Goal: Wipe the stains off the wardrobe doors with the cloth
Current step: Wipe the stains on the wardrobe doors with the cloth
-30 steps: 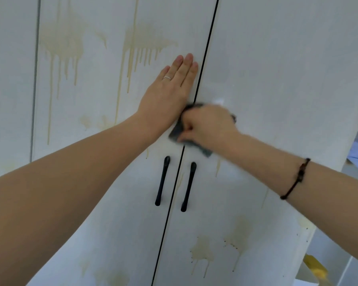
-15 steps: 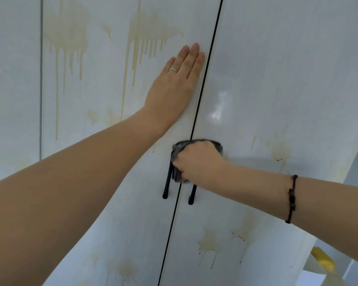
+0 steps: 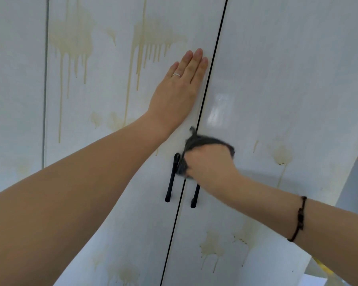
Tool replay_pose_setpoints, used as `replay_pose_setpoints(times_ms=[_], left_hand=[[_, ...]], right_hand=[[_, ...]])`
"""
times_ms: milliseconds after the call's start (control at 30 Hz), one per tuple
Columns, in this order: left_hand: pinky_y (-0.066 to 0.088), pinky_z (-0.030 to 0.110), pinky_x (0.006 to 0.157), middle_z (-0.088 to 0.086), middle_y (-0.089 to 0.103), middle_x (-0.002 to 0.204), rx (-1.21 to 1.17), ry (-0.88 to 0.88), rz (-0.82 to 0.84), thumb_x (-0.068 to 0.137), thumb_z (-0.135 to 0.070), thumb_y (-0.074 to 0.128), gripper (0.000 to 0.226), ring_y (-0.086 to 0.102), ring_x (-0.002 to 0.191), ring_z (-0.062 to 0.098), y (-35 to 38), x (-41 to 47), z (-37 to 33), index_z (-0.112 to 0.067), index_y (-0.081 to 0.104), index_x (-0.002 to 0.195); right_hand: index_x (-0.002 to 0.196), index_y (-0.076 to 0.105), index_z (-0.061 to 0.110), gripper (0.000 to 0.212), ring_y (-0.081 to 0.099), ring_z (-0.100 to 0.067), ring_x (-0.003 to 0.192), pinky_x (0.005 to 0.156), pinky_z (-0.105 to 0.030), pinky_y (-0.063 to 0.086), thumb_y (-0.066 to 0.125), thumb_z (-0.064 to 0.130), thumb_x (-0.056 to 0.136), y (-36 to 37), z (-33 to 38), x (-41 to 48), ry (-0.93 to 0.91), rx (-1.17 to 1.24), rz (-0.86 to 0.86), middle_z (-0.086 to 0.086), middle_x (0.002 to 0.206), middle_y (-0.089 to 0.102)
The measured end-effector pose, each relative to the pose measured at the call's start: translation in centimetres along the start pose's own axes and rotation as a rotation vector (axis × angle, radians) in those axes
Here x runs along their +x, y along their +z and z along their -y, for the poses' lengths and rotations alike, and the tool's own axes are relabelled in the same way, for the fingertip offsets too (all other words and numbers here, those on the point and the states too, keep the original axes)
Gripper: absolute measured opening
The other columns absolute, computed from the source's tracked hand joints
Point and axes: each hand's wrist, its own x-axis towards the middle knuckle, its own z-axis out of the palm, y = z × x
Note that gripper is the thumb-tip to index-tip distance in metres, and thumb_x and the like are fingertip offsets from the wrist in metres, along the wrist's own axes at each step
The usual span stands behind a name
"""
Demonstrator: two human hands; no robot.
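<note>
Two white wardrobe doors meet at a dark seam: the left door (image 3: 103, 124) and the right door (image 3: 281, 83). My right hand (image 3: 210, 163) is closed on a dark grey cloth (image 3: 203, 141), pressed against the seam just above the two black handles (image 3: 171, 178). My left hand (image 3: 179, 93) lies flat with fingers together on the left door beside the seam. Yellow-brown drip stains (image 3: 147, 50) run down the upper left door. More stains (image 3: 281, 154) mark the right door, and a splash (image 3: 212, 247) sits lower down.
A third door panel (image 3: 15, 100) stands at far left behind a vertical gap. Past the right door's edge I see a pale wall and something yellow (image 3: 324, 269) low at the right.
My right hand with the cloth went down from just under my left hand to the handle tops. It has since held about that height. My left hand stayed flat on the door.
</note>
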Motion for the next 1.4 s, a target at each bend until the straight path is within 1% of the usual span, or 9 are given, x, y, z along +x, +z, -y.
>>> replay_pose_setpoints(times_ms=[100, 233, 333, 467, 633, 867, 1100, 1267, 1400], left_hand=[[0.022, 0.043, 0.123, 0.017, 0.016, 0.164, 0.006, 0.005, -0.006, 0.094, 0.002, 0.007, 0.064, 0.019, 0.151, 0.032, 0.1, -0.1, 0.1, -0.002, 0.017, 0.157], [0.02, 0.043, 0.123, 0.017, 0.014, 0.165, -0.003, 0.008, 0.007, 0.094, 0.002, 0.008, 0.064, 0.017, 0.152, 0.033, -0.2, 0.0, 0.0, -0.002, 0.015, 0.158], [0.023, 0.044, 0.122, 0.018, 0.017, 0.164, -0.01, 0.006, -0.005, 0.094, 0.001, 0.008, 0.063, 0.02, 0.151, 0.034, -0.1, -0.1, 0.1, -0.001, 0.018, 0.157], [0.027, 0.046, 0.12, 0.02, 0.021, 0.162, -0.028, 0.016, -0.045, 0.094, 0.001, 0.014, 0.062, 0.025, 0.149, 0.035, 0.2, -0.2, 0.1, 0.0, 0.023, 0.156], [0.029, 0.045, 0.12, 0.018, 0.022, 0.162, -0.021, 0.062, -0.054, 0.093, -0.003, 0.013, 0.064, 0.026, 0.149, 0.034, 0.0, 0.0, 0.7, -0.001, 0.025, 0.156], [0.032, 0.048, 0.118, 0.022, 0.024, 0.161, 0.013, 0.071, -0.081, 0.094, 0.003, 0.014, 0.062, 0.029, 0.147, 0.037, 0.1, -0.1, 0.6, 0.002, 0.027, 0.154], [0.037, 0.048, 0.114, 0.026, 0.028, 0.158, 0.043, 0.063, -0.059, 0.093, 0.001, 0.014, 0.061, 0.035, 0.144, 0.04, -0.8, 0.2, 0.1, 0.005, 0.029, 0.152], [0.042, 0.05, 0.111, 0.031, 0.03, 0.155, 0.085, 0.057, -0.033, 0.093, 0.004, 0.014, 0.06, 0.038, 0.14, 0.045, -1.5, 0.3, -0.8, 0.009, 0.029, 0.15], [0.039, 0.05, 0.113, 0.032, 0.026, 0.156, 0.128, 0.052, -0.034, 0.096, 0.002, 0.011, 0.058, 0.034, 0.142, 0.046, -1.2, 0.3, -1.1, 0.01, 0.023, 0.152]], right_hand=[[0.044, 0.015, 0.015, 0.057, 0.019, -0.013, 0.038, 0.048, -0.013, 0.014, 0.069, -0.002, 0.041, 2.6, 2.0, -2.2, -0.174, 0.01, -0.055, 0.005, 0.041, 0.01], [0.056, 0.053, 0.018, 0.048, 0.046, -0.019, 0.047, 0.043, -0.023, 0.032, 0.084, 0.053, 0.063, 0.7, -2.7, 0.6, 0.033, 0.136, -0.193, 0.007, 0.051, 0.046], [0.056, 0.054, 0.02, 0.043, 0.043, -0.016, 0.044, 0.039, -0.022, 0.032, 0.088, 0.044, 0.063, 0.7, -2.7, -0.4, -0.014, 0.261, -0.319, 0.007, 0.051, 0.049], [0.058, 0.055, 0.021, 0.035, 0.039, -0.015, 0.044, 0.04, -0.018, 0.025, 0.069, 0.043, 0.081, 1.8, -3.4, 0.1, -0.222, 0.018, -0.417, 0.007, 0.054, 0.048], [0.082, 0.057, 0.022, 0.037, 0.062, -0.029, 0.062, 0.054, -0.03, 0.034, 0.054, 0.058, 0.092, -4.9, -13.5, 7.7, 0.124, 0.088, -0.598, -0.001, 0.068, 0.063], [0.084, 0.045, 0.024, 0.029, 0.054, -0.023, 0.062, 0.056, -0.033, 0.03, 0.04, 0.049, 0.098, -8.5, -17.7, 11.6, 0.492, 0.201, -0.778, 0.005, 0.067, 0.054], [0.078, 0.065, 0.02, 0.029, 0.053, -0.026, 0.053, 0.045, -0.03, 0.039, 0.057, 0.042, 0.095, 1.1, -8.5, 3.0, 0.05, 0.071, -0.693, -0.002, 0.067, 0.059], [0.073, 0.065, 0.022, 0.026, 0.051, -0.019, 0.049, 0.043, -0.025, 0.033, 0.059, 0.037, 0.093, 2.9, -10.3, -1.1, -0.278, 0.034, -0.639, 0.004, 0.06, 0.054], [0.075, 0.061, 0.018, 0.037, 0.059, -0.03, 0.054, 0.047, -0.024, 0.028, 0.055, 0.049, 0.095, -3.7, -16.7, 4.6, 0.174, -0.041, -0.768, -0.005, 0.066, 0.061]])
